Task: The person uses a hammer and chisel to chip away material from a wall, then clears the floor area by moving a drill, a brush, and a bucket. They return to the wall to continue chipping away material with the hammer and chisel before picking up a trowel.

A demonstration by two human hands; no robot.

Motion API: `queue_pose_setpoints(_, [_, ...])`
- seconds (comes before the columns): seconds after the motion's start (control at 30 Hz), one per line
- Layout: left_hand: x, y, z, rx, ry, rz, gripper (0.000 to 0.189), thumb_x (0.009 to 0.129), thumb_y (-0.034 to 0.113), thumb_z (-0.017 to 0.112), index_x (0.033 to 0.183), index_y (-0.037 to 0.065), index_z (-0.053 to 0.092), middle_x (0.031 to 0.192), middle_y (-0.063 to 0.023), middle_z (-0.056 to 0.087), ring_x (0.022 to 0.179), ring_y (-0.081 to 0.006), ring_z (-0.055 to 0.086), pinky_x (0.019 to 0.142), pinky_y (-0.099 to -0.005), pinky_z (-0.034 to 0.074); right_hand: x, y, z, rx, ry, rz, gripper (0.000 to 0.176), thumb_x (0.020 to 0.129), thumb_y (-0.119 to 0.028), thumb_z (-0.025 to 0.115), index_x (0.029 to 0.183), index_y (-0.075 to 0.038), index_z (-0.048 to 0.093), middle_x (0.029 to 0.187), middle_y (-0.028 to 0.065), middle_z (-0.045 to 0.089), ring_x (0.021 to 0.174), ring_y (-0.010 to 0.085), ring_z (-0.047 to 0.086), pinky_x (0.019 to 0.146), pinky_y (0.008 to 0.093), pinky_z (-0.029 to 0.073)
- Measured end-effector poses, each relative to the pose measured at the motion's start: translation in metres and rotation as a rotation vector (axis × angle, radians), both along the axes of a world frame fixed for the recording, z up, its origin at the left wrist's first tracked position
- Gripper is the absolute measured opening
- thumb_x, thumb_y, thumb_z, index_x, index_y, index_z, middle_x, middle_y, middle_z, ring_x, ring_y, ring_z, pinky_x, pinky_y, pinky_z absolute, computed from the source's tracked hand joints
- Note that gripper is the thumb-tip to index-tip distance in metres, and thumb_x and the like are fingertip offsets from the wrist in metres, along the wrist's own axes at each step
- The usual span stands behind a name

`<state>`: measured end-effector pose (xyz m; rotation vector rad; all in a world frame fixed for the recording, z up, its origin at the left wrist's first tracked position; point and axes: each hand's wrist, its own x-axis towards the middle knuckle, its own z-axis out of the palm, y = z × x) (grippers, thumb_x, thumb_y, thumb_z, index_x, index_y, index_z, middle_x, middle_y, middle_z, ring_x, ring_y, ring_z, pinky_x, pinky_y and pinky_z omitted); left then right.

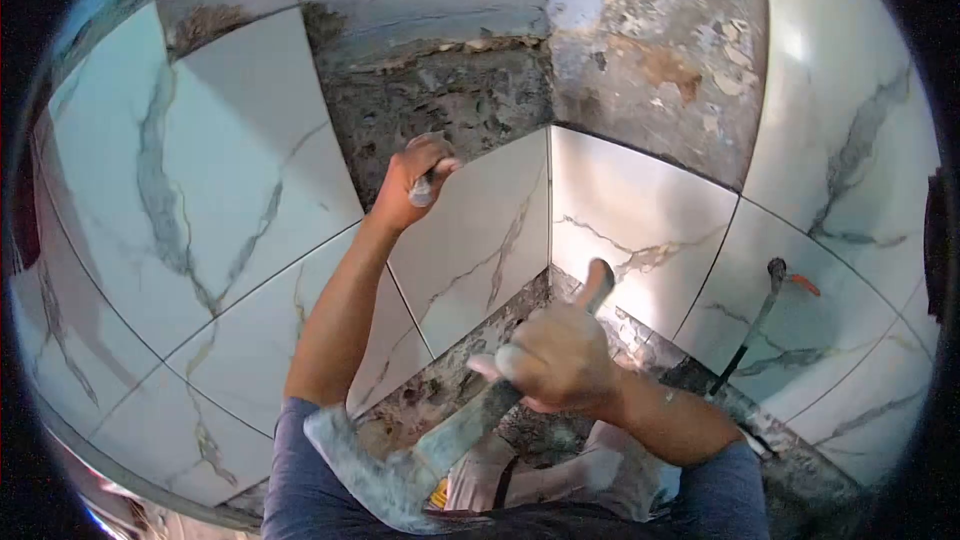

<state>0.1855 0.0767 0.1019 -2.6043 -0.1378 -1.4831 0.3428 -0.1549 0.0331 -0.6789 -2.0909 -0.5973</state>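
Note:
My left hand (408, 180) is raised before the bare, rough strip of wall (440, 90) above the left corner tile. Its fingers are wrapped round a chisel (422, 191), whose grey, rounded butt end shows; the tip is hidden by the hand. Lower down, my right hand (560, 358) grips the handle of a hammer (365, 475). The long, dusty hammer head hangs at the lower left, close to my body, and the handle's end sticks out above the fist.
White marbled tiles (250, 140) cover both walls of the corner, with patchy old plaster (665, 50) above the right corner tile. A slim dark tool with an orange part (762, 325) leans against the right wall. Rubble (420, 400) lies along the floor edge.

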Motion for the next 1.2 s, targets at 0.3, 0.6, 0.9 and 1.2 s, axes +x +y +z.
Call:
queue_pose_setpoints(0.3, [0.004,0.003,-0.011,-0.011,-0.015,-0.017,0.01,0.078,0.01,0.061,0.077,0.001,0.058,0.076,-0.0146,0.059,0.077,-0.0322,0.058,0.082,-0.039,0.043,-0.003,0.013,0.006,-0.103,0.158,-0.299,0.008,0.07,-0.013,0.054,0.075,-0.007,0.053,0.055,0.0054,0.05,0.049,0.025,0.052,0.054,0.0407,0.048])
queue_pose_setpoints(0.6, [-0.004,0.011,-0.002,-0.065,0.0,0.069,0.011,0.082,0.012,0.058,0.077,0.002,0.06,0.076,-0.0133,0.061,0.077,-0.0301,0.061,0.075,-0.0369,0.047,0.009,0.039,-0.005,-0.184,0.184,-0.4,0.013,0.068,-0.013,0.061,0.077,-0.006,0.055,0.06,0.0085,0.055,0.051,0.0259,0.057,0.049,0.038,0.048])
queue_pose_setpoints(0.9, [-0.022,0.007,-0.012,0.167,-0.013,0.091,0.015,0.083,0.017,0.058,0.079,0.003,0.06,0.082,-0.0126,0.062,0.079,-0.0318,0.06,0.074,-0.0372,0.047,0.008,0.058,0.0,-0.27,0.113,-0.576,0.013,0.068,-0.01,0.058,0.08,-0.006,0.054,0.059,0.0041,0.052,0.052,0.0238,0.054,0.05,0.0383,0.044])
queue_pose_setpoints(1.2, [-0.03,0.014,-0.02,-0.246,0.006,0.061,0.009,0.074,0.007,0.063,0.081,0.002,0.061,0.087,-0.0131,0.063,0.084,-0.0308,0.06,0.076,-0.0364,0.047,0.008,0.068,-0.016,-0.276,0.074,-0.572,0.007,0.072,-0.012,0.056,0.074,-0.006,0.054,0.051,0.0037,0.048,0.046,0.0216,0.051,0.052,0.0388,0.042])
